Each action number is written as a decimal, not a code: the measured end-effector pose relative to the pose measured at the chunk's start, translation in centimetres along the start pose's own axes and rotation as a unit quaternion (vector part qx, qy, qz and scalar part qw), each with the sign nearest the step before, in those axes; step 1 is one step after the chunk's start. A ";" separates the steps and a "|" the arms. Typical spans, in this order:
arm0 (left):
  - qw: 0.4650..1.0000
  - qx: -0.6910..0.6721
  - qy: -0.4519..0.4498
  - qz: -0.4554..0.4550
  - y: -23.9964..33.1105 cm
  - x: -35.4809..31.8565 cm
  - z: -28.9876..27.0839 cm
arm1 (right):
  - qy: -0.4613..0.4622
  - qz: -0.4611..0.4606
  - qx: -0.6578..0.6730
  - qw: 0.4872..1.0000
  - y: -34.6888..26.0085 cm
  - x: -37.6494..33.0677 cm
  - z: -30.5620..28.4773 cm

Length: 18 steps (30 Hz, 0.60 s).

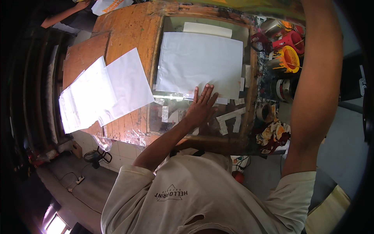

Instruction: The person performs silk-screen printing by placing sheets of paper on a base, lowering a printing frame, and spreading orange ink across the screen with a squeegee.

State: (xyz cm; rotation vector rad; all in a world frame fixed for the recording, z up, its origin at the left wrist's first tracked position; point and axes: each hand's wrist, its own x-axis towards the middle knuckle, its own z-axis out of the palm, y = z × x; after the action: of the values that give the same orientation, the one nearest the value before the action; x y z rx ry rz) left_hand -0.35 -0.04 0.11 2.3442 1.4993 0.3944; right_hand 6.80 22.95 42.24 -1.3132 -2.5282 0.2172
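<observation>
A smooth white sheet (200, 58) lies on the glass panel (183, 128) set in a wooden table. My left hand (201, 106) rests flat at the sheet's near edge, fingers stretched out and holding nothing. Strips of tape stick to the glass around it. My right arm (317, 85) reaches up past the top right of the picture, so its hand is out of sight. Along the top edge, beside that arm, runs part of a raised yellow-green panel (249, 9). Left of the glass, a stack of white sheets (87, 97) lies fanned out on the wood.
Ink-stained tubs, among them an orange one (290, 59) and a red one (293, 42), crowd the table's right side near a dark can (283, 89). Another person's arm (64, 16) shows at the upper left. A small black fan (93, 156) stands below the table's left end.
</observation>
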 end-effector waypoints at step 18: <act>1.000 0.008 -0.006 0.001 0.0 -0.2 -0.1 | -0.012 0.050 -0.044 0.998 -2.0 0.4 0.4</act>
State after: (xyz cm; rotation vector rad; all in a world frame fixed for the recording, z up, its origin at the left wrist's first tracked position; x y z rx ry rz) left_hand -0.48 -0.22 0.19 2.3577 1.4999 0.3705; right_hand 4.86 22.12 42.50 -1.4807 -2.5208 0.1451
